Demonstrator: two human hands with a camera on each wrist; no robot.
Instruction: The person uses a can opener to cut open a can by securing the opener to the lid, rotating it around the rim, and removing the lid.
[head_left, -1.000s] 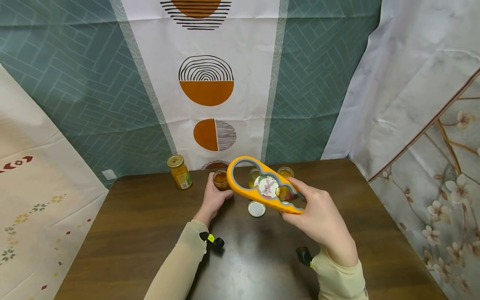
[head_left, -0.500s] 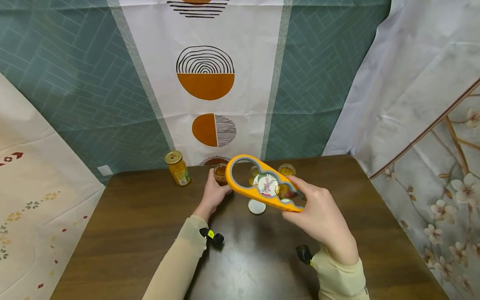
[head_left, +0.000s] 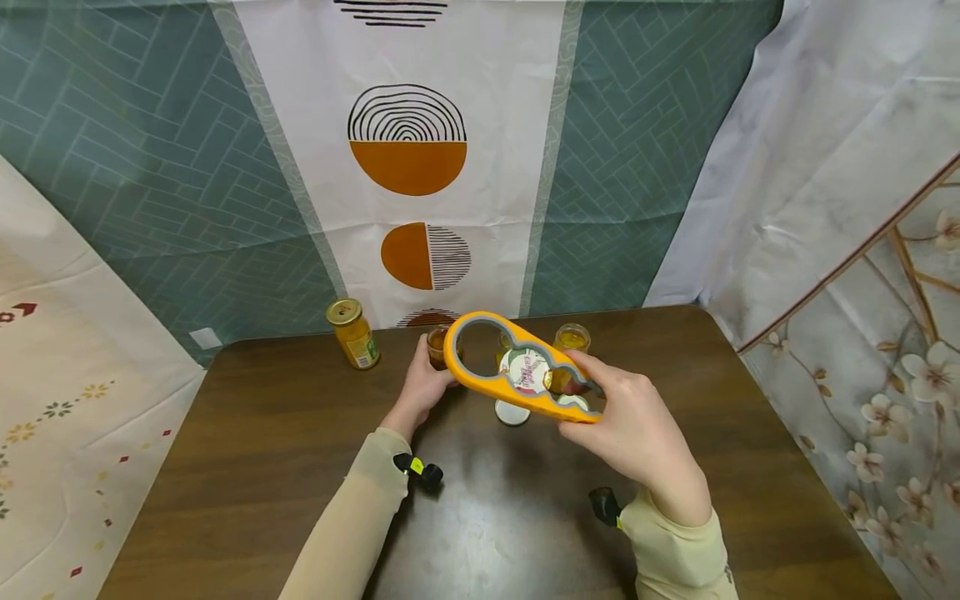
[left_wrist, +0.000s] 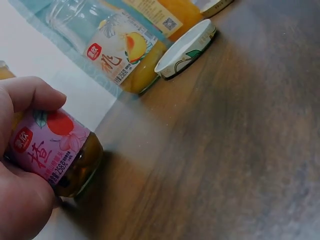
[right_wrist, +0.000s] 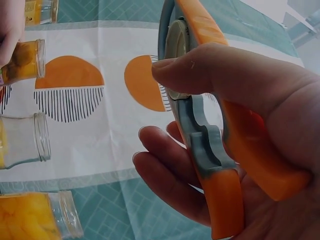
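Note:
My left hand (head_left: pixel 422 385) holds a small glass jar (left_wrist: pixel 52 150) with a pink hawthorn label, standing on the table. Its uncovered mouth shows in the right wrist view. In my right hand (head_left: pixel 645 429) is an orange and grey jar opener (head_left: pixel 536 404), held in the air over the table's middle. A white printed lid (head_left: pixel 523 371) sits within the opener, and the right thumb (right_wrist: pixel 185 70) presses against it. Behind the opener, partly hidden, stands a lidless jar with a peach label (left_wrist: pixel 132 55).
A capped jar with a gold lid (head_left: pixel 354 335) stands at the back left. Another open jar (head_left: pixel 572 337) of yellow fruit is at the back right. White lids lie on the wooden table, one (head_left: pixel 512 413) below the opener. Printed cloth hangs behind the table.
The opener, with the lid in it, has shifted slightly left in my right hand. My left hand still holds the hawthorn jar. The head view has tilted a little downward.

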